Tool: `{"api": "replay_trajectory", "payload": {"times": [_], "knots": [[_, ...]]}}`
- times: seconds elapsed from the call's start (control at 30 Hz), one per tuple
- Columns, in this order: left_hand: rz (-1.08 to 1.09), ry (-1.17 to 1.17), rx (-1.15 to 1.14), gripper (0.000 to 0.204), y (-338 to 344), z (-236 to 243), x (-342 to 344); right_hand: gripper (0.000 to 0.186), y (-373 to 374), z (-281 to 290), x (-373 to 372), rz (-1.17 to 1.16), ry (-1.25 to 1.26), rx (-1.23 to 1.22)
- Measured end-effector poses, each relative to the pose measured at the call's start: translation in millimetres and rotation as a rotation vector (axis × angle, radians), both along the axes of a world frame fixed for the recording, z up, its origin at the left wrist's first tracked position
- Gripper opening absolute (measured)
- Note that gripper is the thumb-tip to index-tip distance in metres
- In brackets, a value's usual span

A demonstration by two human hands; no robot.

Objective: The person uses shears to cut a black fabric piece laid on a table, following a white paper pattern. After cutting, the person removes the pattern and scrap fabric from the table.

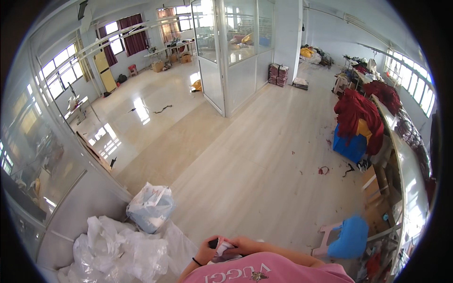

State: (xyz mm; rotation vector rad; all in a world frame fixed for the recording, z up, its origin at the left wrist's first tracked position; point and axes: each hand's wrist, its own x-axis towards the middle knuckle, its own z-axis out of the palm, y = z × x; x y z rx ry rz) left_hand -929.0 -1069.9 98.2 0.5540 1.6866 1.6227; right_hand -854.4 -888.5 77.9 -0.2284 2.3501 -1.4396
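Note:
Close to my body at the lower edge, my left hand (205,251) and my right hand (246,245) are both closed on a small white bundle (223,247), which looks soft, like cloth or thin plastic. A small dark piece (213,244) shows by the fingers of my left hand. Its kind is too small to make out. The bundle's lower part is hidden behind my pink shirt (283,269). To the left of my hands lies a heap of clear plastic bags (118,247), with a stuffed white plastic bag (152,207) beside it.
A stool with a blue cover (348,237) stands at right, beside cardboard boxes (377,200) under a long table (401,151). Dark red cloth spills over a blue bin (348,145). Scraps dot the pale floor (236,184). A glazed partition (238,80) stands ahead, near stacked bundles (278,75).

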Motion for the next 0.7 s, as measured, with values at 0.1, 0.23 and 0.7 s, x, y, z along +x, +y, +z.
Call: {"api": "replay_trajectory", "payload": {"times": [0.1,0.23,0.7], "knots": [[0.101,-0.056,0.020,0.019,35,9,-44,0.033,27,3,-29,-0.157,-0.168,-0.136],[0.044,-0.073,0.025,0.016,74,-14,-118,0.033,57,-5,-82,-0.326,-0.190,-0.155],[-0.336,0.002,-0.114,0.019,251,-39,-404,0.037,216,-22,-347,-0.469,-0.018,-0.129]]}}
